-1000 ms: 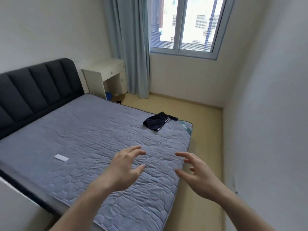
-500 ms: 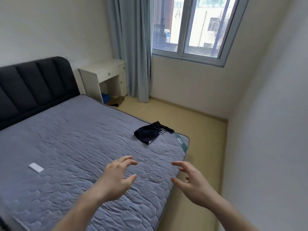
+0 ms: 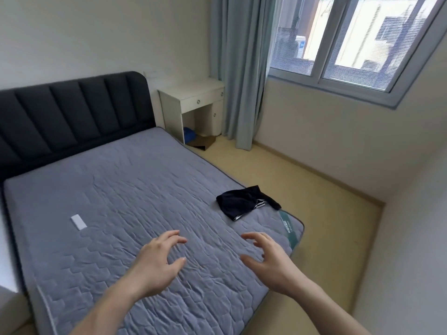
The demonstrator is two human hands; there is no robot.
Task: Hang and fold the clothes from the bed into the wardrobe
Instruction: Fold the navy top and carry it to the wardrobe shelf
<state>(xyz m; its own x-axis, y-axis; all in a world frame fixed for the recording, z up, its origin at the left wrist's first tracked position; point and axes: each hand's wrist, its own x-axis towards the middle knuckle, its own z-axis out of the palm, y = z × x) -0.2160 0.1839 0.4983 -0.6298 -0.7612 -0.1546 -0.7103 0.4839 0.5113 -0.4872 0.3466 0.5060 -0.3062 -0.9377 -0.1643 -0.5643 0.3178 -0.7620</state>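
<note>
A crumpled dark garment with white stripes [image 3: 244, 203] lies near the far right corner of the grey quilted mattress [image 3: 125, 189]. My left hand [image 3: 157, 261] hovers over the mattress with fingers loosely spread and holds nothing. My right hand [image 3: 268, 261] hangs beside it, fingers also spread and empty, above the mattress's right edge. Both hands are well short of the garment. No wardrobe is in view.
A small white flat object [image 3: 78, 221] lies on the mattress to the left. A dark padded headboard [image 3: 72, 117] stands at the back. Beyond it are a white bedside desk [image 3: 193, 102], a grey curtain [image 3: 239, 68] and a window [image 3: 350, 37]. Yellow floor [image 3: 314, 213] runs along the bed's right.
The view has swung and moved closer to the bed, so the garment now sits nearer. Both hands keep the same spread, empty pose in front of me.
</note>
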